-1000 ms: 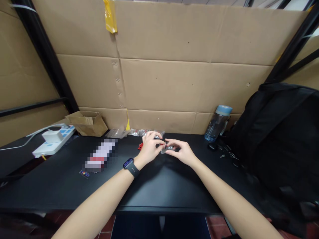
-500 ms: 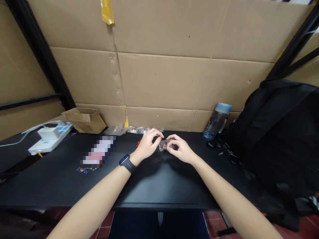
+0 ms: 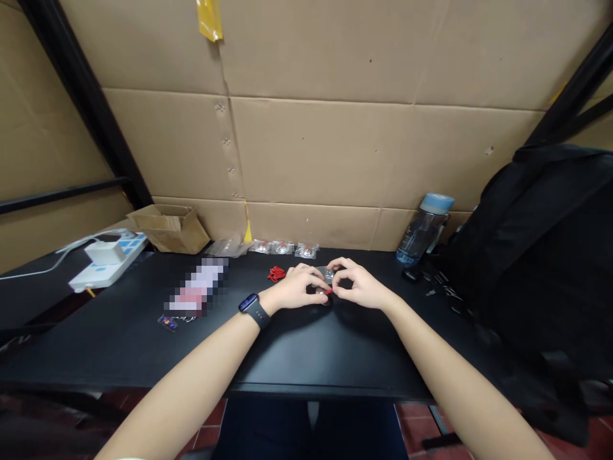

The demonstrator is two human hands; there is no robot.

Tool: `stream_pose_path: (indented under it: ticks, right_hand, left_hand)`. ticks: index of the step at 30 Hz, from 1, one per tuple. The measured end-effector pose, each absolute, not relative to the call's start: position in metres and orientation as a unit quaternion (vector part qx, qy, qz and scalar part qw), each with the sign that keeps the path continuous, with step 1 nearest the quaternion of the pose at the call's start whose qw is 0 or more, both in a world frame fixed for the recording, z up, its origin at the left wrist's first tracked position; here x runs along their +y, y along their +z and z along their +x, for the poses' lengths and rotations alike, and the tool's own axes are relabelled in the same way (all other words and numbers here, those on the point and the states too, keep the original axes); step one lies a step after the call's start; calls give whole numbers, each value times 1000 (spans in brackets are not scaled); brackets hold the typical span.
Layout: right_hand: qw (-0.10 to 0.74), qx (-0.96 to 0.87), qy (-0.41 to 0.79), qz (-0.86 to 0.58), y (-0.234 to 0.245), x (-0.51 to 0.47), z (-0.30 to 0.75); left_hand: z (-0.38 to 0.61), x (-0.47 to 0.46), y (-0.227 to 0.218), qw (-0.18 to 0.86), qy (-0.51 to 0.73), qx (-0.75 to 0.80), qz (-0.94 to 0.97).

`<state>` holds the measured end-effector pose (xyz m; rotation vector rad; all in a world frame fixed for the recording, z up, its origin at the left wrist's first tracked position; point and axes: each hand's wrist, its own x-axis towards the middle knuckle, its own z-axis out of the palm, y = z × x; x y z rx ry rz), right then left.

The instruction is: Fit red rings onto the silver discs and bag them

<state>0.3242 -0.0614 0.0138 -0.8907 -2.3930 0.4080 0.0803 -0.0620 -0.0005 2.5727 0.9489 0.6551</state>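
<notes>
My left hand [image 3: 304, 286], with a dark smartwatch on its wrist, is closed at the fingertips on a small shiny round piece [image 3: 321, 292] low over the table. A short red piece [image 3: 329, 292] joins the two hands' fingertips. My right hand [image 3: 358, 285] pinches the red piece between thumb and index finger. Behind the fingers lies a small clear plastic bag [image 3: 327, 273], partly covered by my hands. Just left of my left hand rests a small heap of red cord-like pieces [image 3: 276, 274].
Small clear packets [image 3: 282, 247] with silvery contents line the back of the black table [image 3: 306, 358]. An open cardboard box [image 3: 175, 231], a power strip [image 3: 108, 271] and a blurred-out flat item [image 3: 198, 287] are left. A water bottle [image 3: 424, 230] and black backpack [image 3: 550, 255] stand right.
My left hand has moved right and slightly down, towards my right hand. The red piece now shows between my fingertips, and the plastic bag lies behind them. The view has shifted slightly.
</notes>
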Motion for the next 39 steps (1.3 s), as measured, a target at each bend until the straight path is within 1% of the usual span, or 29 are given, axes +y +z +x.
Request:
stream_pose_path:
  ticks: [3,7,9,12,14,16,20,28,33,39]
  right_hand:
    - [214,-907,151,-330,15,-62,328]
    - [188,-910,162,-333,18,-62,333]
    - [194,-909,178,-324,20,-60,337]
    - [236,-890,189,-341,18,-52,345]
    - [270,-869,163,-380,13,-43,353]
    - [283,-852,116,-425,6,-33,362]
    - [263,-836,64,-478,-7,-19,378]
    - [248,-834,81,-486,-14,-10,387]
    - [232,-827,103,-502,-17,-8,390]
    - [240,-820,112,-507,-21,-5,393]
  left_hand:
    - [77,-59,-1,149,206,321,912]
    - [57,-46,3,95,243,363,895]
    - [39,-35,7,62,259,400,877]
    - [8,-21,13,40,247,461,851]
    - [-10,-16,14,52,214,487,845]
    - [-20,-14,14,67,170,500,847]
    - [-21,-14,10,65,130,518,843]
    - [1,-20,3,43,199,500,842]
    - [20,-27,1,55,174,445,877]
    - [33,-33,1,19,153,424,892]
